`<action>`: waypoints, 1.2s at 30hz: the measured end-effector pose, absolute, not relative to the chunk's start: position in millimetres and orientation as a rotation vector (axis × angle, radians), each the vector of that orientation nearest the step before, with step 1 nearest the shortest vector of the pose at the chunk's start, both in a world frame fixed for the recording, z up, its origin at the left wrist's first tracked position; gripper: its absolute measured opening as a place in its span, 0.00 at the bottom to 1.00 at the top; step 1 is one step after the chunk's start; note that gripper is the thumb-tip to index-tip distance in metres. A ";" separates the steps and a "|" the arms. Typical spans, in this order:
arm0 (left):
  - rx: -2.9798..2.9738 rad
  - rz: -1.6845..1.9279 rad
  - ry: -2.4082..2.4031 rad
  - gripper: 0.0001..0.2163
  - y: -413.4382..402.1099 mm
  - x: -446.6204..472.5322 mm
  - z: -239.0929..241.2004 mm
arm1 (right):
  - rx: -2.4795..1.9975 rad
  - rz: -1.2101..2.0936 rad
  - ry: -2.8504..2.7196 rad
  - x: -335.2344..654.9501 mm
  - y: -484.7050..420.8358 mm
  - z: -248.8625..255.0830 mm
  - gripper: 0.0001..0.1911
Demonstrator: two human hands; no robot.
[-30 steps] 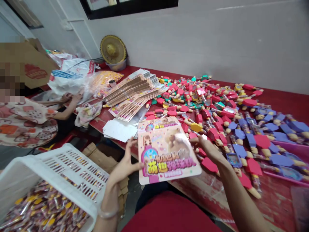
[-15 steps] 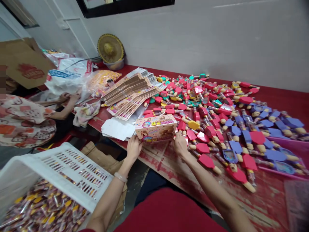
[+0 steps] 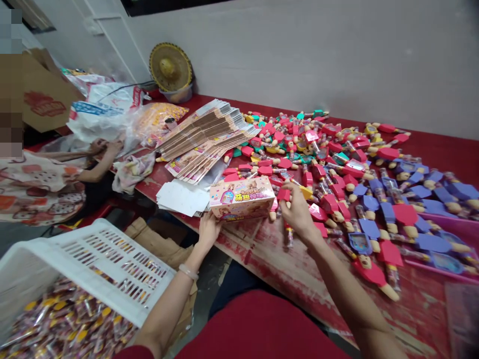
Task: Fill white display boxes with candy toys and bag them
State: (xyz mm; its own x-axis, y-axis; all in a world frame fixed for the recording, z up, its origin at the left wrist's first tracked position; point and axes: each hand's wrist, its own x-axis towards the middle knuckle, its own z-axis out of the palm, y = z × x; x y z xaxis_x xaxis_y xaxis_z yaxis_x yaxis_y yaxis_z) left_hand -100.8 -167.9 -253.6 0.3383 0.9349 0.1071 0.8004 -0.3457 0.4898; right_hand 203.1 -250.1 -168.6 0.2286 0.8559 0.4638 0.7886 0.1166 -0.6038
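Observation:
A printed cardboard box (image 3: 243, 196) rests at the table's front edge, its long patterned side toward me. My left hand (image 3: 209, 230) grips its lower left corner, fingers partly hidden behind it. At the box's right end, my right hand (image 3: 296, 212) is closed around a red plastic toy (image 3: 284, 194); the fingers cover part of it. A clear tube with a yellow end hangs just below that hand. Beyond spreads a heap of similar red toys (image 3: 329, 203) with beige handles and clear tubes, mixed with green and yellow ones. Purple toys (image 3: 369, 228) lie to the right.
Flattened printed cartons (image 3: 209, 134) are stacked behind the box, with white cards (image 3: 182, 198) beside them. A white slatted crate (image 3: 112, 264) full of small wrapped items stands lower left. A pink tray (image 3: 430, 267) sits right. At left, another person's arms (image 3: 103, 159) work near plastic bags.
My right hand has let go of the box's right end and moved slightly right and up, taking hold of a red toy. My left hand stays on the box.

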 end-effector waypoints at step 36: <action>2.404 0.660 1.527 0.08 -174.1 -112.7 -233.5 | -1.750 -0.278 -2.315 204.6 -218.3 -147.2 0.49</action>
State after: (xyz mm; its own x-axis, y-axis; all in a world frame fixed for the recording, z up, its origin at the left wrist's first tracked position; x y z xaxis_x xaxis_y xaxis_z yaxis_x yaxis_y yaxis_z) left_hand -112.7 -174.1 -233.5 0.3600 0.8978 0.2536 0.8001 -0.4370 0.4110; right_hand 204.6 -218.3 -147.2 -0.2631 0.9199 0.2908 0.9626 0.2706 0.0149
